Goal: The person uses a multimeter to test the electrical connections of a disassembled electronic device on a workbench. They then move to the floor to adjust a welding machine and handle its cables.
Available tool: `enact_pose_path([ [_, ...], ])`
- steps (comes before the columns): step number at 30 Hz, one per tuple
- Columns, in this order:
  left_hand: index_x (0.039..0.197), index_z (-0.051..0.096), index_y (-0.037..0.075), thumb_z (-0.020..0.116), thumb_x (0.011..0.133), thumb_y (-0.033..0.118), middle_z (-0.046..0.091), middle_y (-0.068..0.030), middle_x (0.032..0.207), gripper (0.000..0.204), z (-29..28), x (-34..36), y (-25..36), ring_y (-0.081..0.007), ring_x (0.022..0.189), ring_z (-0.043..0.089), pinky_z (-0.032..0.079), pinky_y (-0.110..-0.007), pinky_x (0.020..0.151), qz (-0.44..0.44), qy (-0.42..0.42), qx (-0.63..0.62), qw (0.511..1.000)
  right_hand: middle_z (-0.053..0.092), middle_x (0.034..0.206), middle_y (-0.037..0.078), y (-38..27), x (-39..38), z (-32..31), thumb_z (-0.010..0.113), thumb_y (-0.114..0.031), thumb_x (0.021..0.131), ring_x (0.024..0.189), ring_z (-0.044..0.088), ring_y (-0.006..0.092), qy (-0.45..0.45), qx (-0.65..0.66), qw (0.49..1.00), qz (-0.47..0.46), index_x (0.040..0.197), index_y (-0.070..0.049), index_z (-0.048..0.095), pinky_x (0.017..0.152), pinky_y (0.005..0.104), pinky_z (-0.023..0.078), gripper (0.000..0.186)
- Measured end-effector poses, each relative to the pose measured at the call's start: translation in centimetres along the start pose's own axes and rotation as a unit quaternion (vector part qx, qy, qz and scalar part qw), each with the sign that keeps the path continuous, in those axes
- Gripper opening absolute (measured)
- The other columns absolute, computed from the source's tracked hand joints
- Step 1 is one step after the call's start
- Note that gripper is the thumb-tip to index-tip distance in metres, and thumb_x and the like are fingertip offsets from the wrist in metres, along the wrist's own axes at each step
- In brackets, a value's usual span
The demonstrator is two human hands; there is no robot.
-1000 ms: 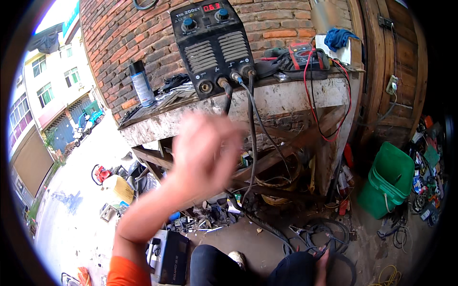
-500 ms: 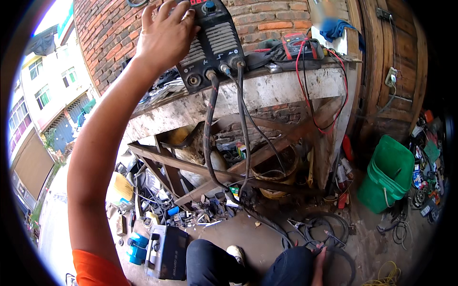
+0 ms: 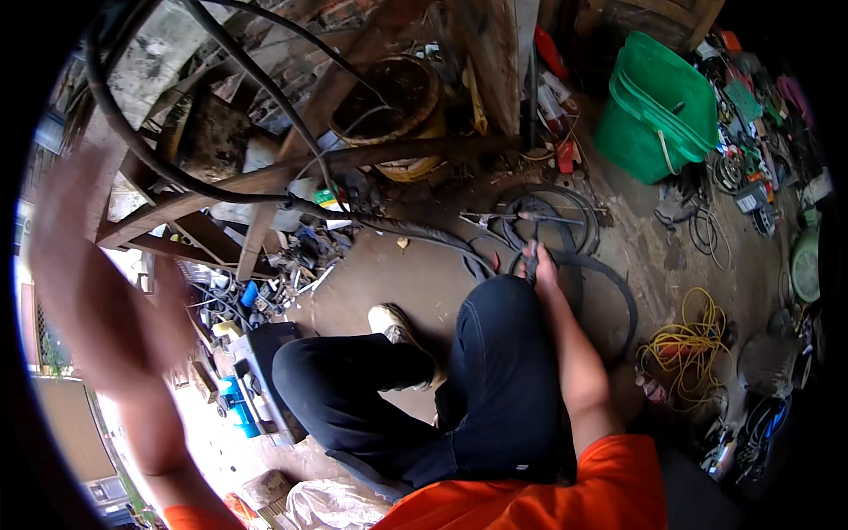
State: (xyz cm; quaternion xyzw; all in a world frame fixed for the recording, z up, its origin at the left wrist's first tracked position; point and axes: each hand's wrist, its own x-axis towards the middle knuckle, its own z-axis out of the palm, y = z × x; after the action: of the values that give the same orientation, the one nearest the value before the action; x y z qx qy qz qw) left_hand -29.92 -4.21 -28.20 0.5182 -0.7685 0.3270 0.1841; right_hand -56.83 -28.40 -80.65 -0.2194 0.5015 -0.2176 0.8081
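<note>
Beside my right knee, my right hand (image 3: 548, 272) is closed around the dark handle of a welding electrode holder (image 3: 532, 261), its front end pointing away from me. Just beyond it, coiled black welding cable (image 3: 590, 231) lies on the floor. A metal clamp (image 3: 486, 218) lies at the coil's left side. My left hand (image 3: 110, 274) is raised at the far left, smeared by motion, so its fingers cannot be made out. Near it, thick black cables (image 3: 146, 157) hang from the workbench and run across the floor toward the coil.
A green bucket (image 3: 649, 124) stands at the far right beside piled scrap parts (image 3: 751, 168). Yellow cord (image 3: 693, 344) lies at the right. Under the bench are a rusty pail (image 3: 389, 102) and a wooden brace (image 3: 212, 194). A grey case (image 3: 265, 371) sits by my left leg.
My view has swung down from the bench to the floor. My left hand has left the welding machine's top and moved down and left. The welding machine is out of view.
</note>
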Motion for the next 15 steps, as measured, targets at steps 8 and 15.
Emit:
enact_pose_path([
  [8,0.108,0.066,0.004,0.069,0.085,0.022,0.062,-0.0053,0.075,0.029,11.7,-8.2,15.8,-0.0233,0.067,0.063,0.052,-0.036,0.066,-0.143,-0.284,-0.445,0.837,0.055,0.063,0.005,0.4,2.8,5.7,0.035,-0.062,0.097,0.044,0.049,0.0151,0.051,-0.274,0.96,-0.006,0.102,-0.012,0.056,0.039,0.0331,0.041,0.054],
  [15,0.109,0.064,0.004,0.066,0.088,0.023,0.066,-0.0114,0.077,0.028,13.2,-9.8,15.0,-0.0307,0.073,0.066,0.054,-0.04,0.068,-0.225,-0.307,-0.447,0.809,0.055,0.065,0.006,1.2,7.1,6.0,0.031,-0.062,0.098,0.045,0.05,0.0158,0.097,-0.391,0.915,0.005,0.103,-0.01,0.055,0.039,0.0337,0.041,0.057],
])
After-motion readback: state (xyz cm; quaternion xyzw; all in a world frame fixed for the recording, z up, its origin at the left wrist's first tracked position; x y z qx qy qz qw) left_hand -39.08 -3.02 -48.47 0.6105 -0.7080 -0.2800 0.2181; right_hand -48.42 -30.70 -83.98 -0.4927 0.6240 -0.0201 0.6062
